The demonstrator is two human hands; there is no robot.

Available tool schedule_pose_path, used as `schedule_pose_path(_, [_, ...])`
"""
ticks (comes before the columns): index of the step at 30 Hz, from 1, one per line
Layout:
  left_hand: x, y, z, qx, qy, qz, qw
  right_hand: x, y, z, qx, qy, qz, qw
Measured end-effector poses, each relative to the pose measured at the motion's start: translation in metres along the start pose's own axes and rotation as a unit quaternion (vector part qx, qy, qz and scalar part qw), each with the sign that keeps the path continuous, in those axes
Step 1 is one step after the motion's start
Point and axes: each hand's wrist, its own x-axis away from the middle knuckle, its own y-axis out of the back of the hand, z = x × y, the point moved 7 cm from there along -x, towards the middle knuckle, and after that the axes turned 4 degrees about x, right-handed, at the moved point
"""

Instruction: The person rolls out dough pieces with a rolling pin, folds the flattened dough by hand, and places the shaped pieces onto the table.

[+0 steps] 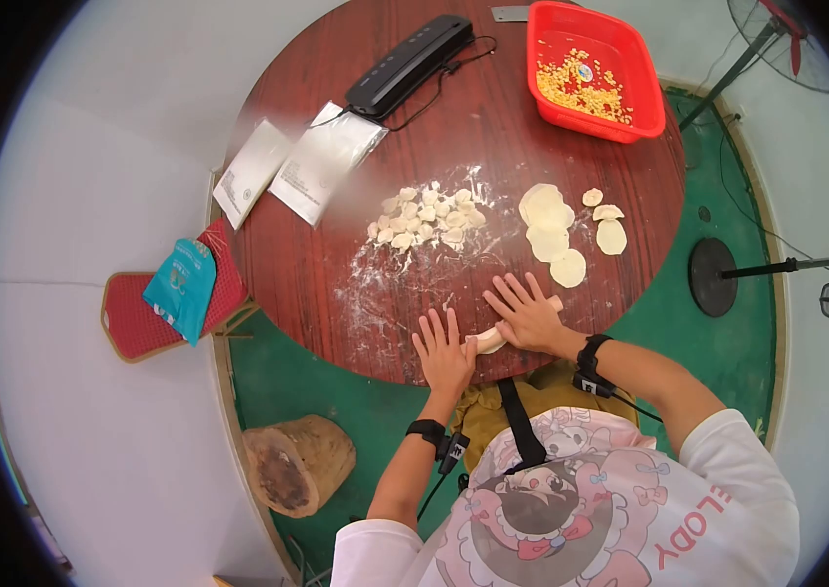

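A wooden rolling pin (486,339) lies slantwise near the table's front edge, with a bit of dough showing beneath it. My right hand (526,319) rests flat over the pin, fingers stretched out and apart. At the pin's other end is my left hand (446,354), also open, its thumb side against the pin. Beyond my hands, several small flattened dough pieces (424,217) lie in a floury patch. Rolled dough rounds (546,233) overlap to the right, and a few more dough rounds (611,237) lie farther right.
On the round wooden table (473,108) stand a red basin (648,108) with yellow kernels, a black appliance (409,67) with a cord, and packets of clear bags (321,174). A red chair (131,313) holds a blue bag (182,284). A log stump (321,455) and fans surround the table.
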Motion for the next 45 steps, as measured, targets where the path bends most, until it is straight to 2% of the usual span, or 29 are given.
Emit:
schedule_pose_path(2, [0.006, 0.0, -0.004, -0.013, -0.024, -0.009, 1.0, 0.007, 0.002, 0.002, -0.005, 0.0, 0.0, 1.0])
schedule_pose_path(8, [0.004, 0.001, -0.004, -0.014, -0.018, -0.018, 1.0, 0.003, -0.001, 0.001, -0.016, -0.004, 0.004, 1.0])
schedule_pose_path(17, [-0.042, 0.01, 0.016, 0.04, 0.029, -0.017, 0.999, -0.047, 0.0, -0.018, -0.009, -0.029, 0.001, 1.0])
schedule_pose_path(26, [-0.073, 0.01, 0.029, 0.063, 0.024, -0.024, 0.997, -0.072, -0.004, -0.03, -0.004, -0.053, -0.019, 0.998])
schedule_pose_path(45, [0.011, -0.001, -0.012, 0.003, -0.026, -0.032, 0.999, 0.001, -0.001, 0.0, -0.006, -0.029, 0.005, 1.0])
